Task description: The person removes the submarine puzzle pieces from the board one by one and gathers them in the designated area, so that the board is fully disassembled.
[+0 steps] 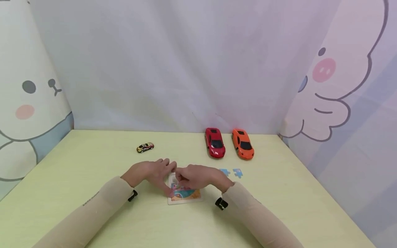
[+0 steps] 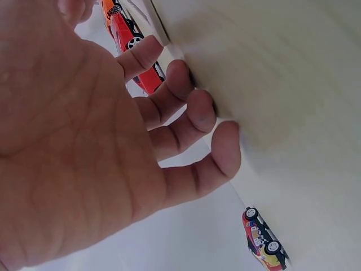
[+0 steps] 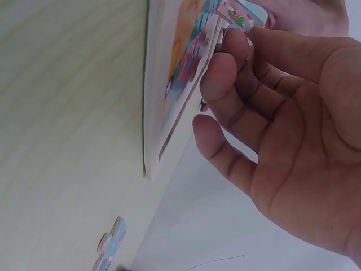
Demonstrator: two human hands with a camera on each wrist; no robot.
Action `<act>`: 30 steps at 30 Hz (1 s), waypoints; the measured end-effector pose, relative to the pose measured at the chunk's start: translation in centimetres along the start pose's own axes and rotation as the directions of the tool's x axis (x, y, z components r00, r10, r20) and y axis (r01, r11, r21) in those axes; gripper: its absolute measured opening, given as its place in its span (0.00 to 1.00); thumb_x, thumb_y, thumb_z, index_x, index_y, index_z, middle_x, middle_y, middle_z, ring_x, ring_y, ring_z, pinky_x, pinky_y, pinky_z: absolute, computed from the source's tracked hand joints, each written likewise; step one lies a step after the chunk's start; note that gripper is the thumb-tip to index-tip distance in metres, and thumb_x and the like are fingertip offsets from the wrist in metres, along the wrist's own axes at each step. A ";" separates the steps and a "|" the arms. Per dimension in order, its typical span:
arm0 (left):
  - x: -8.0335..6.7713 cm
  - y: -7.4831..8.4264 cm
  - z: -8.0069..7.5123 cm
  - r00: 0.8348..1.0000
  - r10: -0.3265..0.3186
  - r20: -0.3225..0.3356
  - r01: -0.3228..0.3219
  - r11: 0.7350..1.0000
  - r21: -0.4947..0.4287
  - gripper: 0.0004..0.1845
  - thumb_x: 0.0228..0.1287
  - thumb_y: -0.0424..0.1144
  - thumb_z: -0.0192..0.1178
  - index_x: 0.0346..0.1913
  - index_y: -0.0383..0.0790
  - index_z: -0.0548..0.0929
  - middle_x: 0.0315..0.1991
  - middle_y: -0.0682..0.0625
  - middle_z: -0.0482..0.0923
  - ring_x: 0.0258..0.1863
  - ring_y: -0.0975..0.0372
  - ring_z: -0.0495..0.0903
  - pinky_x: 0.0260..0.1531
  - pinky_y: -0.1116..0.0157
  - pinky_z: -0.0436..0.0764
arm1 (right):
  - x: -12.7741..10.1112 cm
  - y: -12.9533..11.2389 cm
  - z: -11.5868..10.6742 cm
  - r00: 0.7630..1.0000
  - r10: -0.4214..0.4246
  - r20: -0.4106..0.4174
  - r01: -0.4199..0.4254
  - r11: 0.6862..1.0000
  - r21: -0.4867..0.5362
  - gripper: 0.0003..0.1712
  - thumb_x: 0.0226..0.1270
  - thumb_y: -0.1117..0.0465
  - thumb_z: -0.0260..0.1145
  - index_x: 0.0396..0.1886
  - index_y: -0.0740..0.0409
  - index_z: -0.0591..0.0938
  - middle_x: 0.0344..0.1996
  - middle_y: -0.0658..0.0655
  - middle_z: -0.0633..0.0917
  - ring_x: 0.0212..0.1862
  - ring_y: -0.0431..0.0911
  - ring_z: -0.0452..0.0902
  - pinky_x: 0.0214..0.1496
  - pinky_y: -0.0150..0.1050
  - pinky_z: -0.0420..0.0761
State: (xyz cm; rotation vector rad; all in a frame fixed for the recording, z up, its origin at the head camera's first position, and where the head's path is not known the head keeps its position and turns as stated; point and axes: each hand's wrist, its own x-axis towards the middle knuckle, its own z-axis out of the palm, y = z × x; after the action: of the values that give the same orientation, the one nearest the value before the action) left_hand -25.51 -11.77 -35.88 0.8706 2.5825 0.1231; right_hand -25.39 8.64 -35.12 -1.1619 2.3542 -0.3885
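Pale green table (image 1: 77, 172), printed curtain behind. Far left, a small car (image 1: 145, 147) stands alone. At centre front lies the puzzle tray (image 1: 184, 200), partly filled with pieces. Left hand (image 1: 151, 173) rests at its left edge, fingers relaxed and loosely bent, holding nothing. Right hand (image 1: 194, 177) sits over the tray, fingertips pinching a puzzle piece (image 3: 236, 14) against it. Two loose blue pieces (image 1: 232, 172) lie just right. Behind, red car (image 1: 215, 142), then orange car (image 1: 243, 143).

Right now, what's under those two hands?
A puzzle board with a colourful picture lies under both hands; the right hand pinches a puzzle piece. The hands hide the board's far part.
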 end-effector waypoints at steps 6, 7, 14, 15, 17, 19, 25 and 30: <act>0.1 0.1 -0.1 1.000 -0.024 0.007 0.024 1.000 0.000 0.41 0.48 0.71 0.69 0.53 0.47 0.64 0.43 0.49 0.63 0.43 0.57 0.65 0.41 0.55 0.72 | -0.2 0.2 -0.2 1.000 0.011 -0.016 -0.011 1.000 0.013 0.06 0.78 0.60 0.57 0.37 0.50 0.71 0.21 0.48 0.72 0.20 0.39 0.66 0.28 0.30 0.66; 0.1 0.1 -0.1 1.000 -0.026 0.008 0.026 1.000 -0.001 0.41 0.48 0.71 0.69 0.53 0.47 0.64 0.42 0.49 0.63 0.43 0.57 0.65 0.41 0.55 0.72 | -0.3 0.3 -0.3 1.000 0.008 -0.018 -0.007 1.000 0.011 0.06 0.78 0.60 0.57 0.37 0.50 0.71 0.21 0.48 0.73 0.21 0.39 0.66 0.28 0.30 0.67; 0.0 0.1 -0.1 1.000 -0.026 0.006 0.026 1.000 -0.009 0.41 0.48 0.70 0.69 0.51 0.48 0.63 0.40 0.49 0.63 0.41 0.57 0.65 0.38 0.57 0.71 | -1.3 1.2 -1.9 0.995 -0.073 -0.065 0.071 0.997 -0.023 0.09 0.75 0.61 0.61 0.34 0.50 0.71 0.24 0.47 0.72 0.25 0.37 0.67 0.31 0.31 0.68; 0.0 0.1 -0.1 1.000 -0.027 0.003 0.027 1.000 -0.008 0.41 0.48 0.70 0.69 0.52 0.47 0.63 0.41 0.49 0.63 0.41 0.57 0.65 0.38 0.56 0.71 | -1.5 1.4 -2.2 0.994 -0.083 -0.075 0.082 0.996 -0.027 0.09 0.75 0.60 0.62 0.34 0.50 0.71 0.24 0.46 0.71 0.25 0.37 0.67 0.32 0.31 0.68; 0.0 0.1 -0.2 1.000 -0.030 0.002 0.030 1.000 -0.007 0.41 0.48 0.70 0.69 0.52 0.48 0.63 0.41 0.49 0.63 0.41 0.57 0.65 0.39 0.56 0.71 | -1.9 1.6 -2.7 0.992 -0.093 -0.087 0.091 0.995 -0.029 0.09 0.75 0.60 0.62 0.34 0.50 0.71 0.24 0.46 0.71 0.26 0.37 0.67 0.32 0.31 0.68; 0.0 0.1 -0.2 1.000 -0.026 0.005 0.026 1.000 -0.001 0.41 0.48 0.70 0.69 0.52 0.47 0.63 0.41 0.49 0.64 0.41 0.56 0.66 0.40 0.56 0.71 | -2.3 1.9 -3.2 0.993 -0.086 -0.087 0.085 0.996 -0.013 0.09 0.74 0.60 0.64 0.34 0.50 0.72 0.24 0.46 0.73 0.26 0.37 0.69 0.32 0.31 0.69; -0.1 0.2 -0.3 1.000 -0.028 0.007 0.028 1.000 -0.004 0.41 0.49 0.70 0.69 0.51 0.46 0.63 0.41 0.48 0.64 0.41 0.55 0.65 0.41 0.56 0.70 | -2.8 2.3 -4.0 0.992 -0.110 -0.053 0.114 0.991 0.064 0.07 0.71 0.64 0.66 0.35 0.50 0.76 0.26 0.46 0.78 0.27 0.38 0.73 0.32 0.33 0.75; 0.0 0.3 -0.2 1.000 -0.029 0.009 0.029 1.000 -0.004 0.40 0.49 0.70 0.69 0.51 0.47 0.63 0.40 0.49 0.64 0.41 0.57 0.66 0.40 0.57 0.70 | -3.2 2.7 -4.1 0.995 -0.086 -0.047 0.090 0.992 0.089 0.05 0.70 0.64 0.66 0.40 0.50 0.79 0.28 0.46 0.80 0.29 0.40 0.76 0.33 0.34 0.77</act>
State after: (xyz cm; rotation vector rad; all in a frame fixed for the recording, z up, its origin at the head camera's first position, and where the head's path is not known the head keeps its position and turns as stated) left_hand -25.42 -11.50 -35.69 0.8300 2.5847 0.1165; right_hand -27.69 12.99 -31.91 -1.2279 2.3018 -0.5512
